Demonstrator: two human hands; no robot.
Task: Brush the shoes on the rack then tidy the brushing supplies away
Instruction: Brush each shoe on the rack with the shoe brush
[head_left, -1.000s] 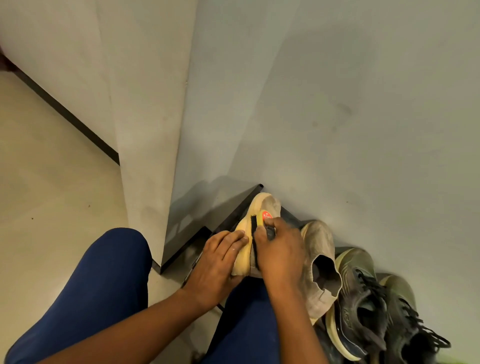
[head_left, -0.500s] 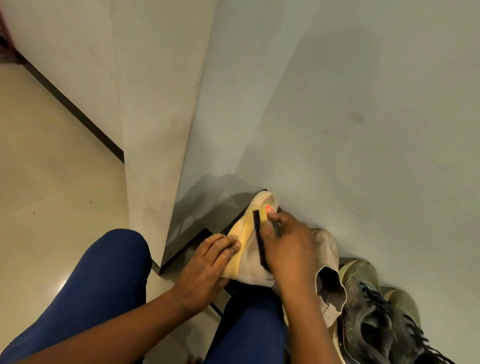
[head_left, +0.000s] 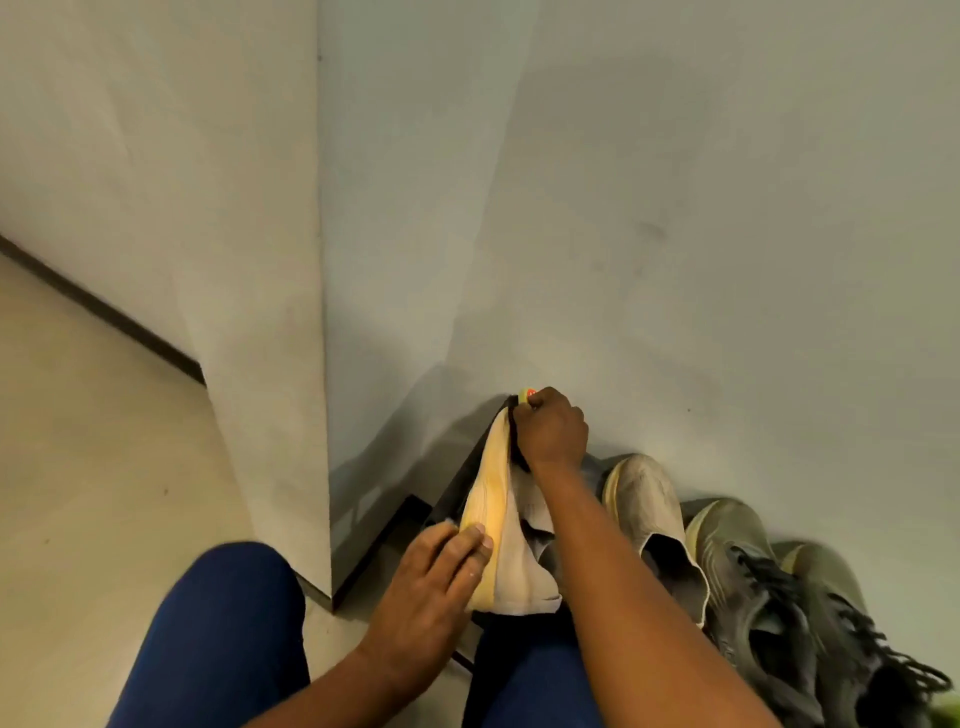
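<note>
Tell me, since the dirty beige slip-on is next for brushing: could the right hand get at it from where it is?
Probably yes. The right hand grips the brush at the toe of the yellow-soled shoe, and the beige slip-on shoe sits just beside that forearm, uncovered.

Right hand (head_left: 551, 431) grips a brush (head_left: 521, 441) at the shoe (head_left: 498, 525) toe — left hand (head_left: 436, 577) steadying.

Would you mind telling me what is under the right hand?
The right hand grips a brush against the tilted beige shoe. Only its yellow tip and some dark bristles show; the hand covers the rest.
</note>
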